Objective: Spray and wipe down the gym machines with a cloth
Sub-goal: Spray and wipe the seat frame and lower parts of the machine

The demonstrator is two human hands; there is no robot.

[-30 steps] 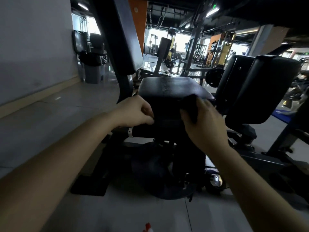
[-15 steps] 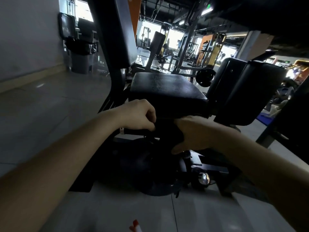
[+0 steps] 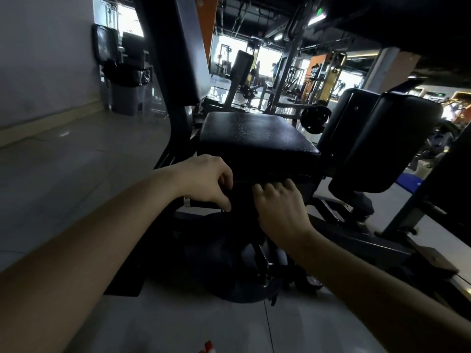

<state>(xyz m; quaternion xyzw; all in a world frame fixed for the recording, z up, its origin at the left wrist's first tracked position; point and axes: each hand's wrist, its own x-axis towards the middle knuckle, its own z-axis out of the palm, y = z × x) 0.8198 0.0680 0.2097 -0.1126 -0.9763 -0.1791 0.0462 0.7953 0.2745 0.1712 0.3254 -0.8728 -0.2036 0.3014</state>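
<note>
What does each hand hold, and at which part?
Left hand seems to grip the black bar under the seat, near its ringed end. Right hand: cannot tell.

Premises: commercial gym. Evidence: a machine [image 3: 362,242] with black padded seat [image 3: 254,133] and upright back pad [image 3: 178,47] in the foreground; a weight plate [image 3: 315,118] behind it; steel racks [image 3: 321,72] across the far hall; grey hard floor [image 3: 63,161]; lined waste bin [image 3: 127,95] by the wall [image 3: 38,59]

2 hands [image 3: 206,180] [image 3: 280,210], 1 seat pad [image 3: 254,133], 2 rt-side pads [image 3: 336,123] [image 3: 390,149], 1 handle [image 3: 198,203], 1 bin [image 3: 127,98].
</note>
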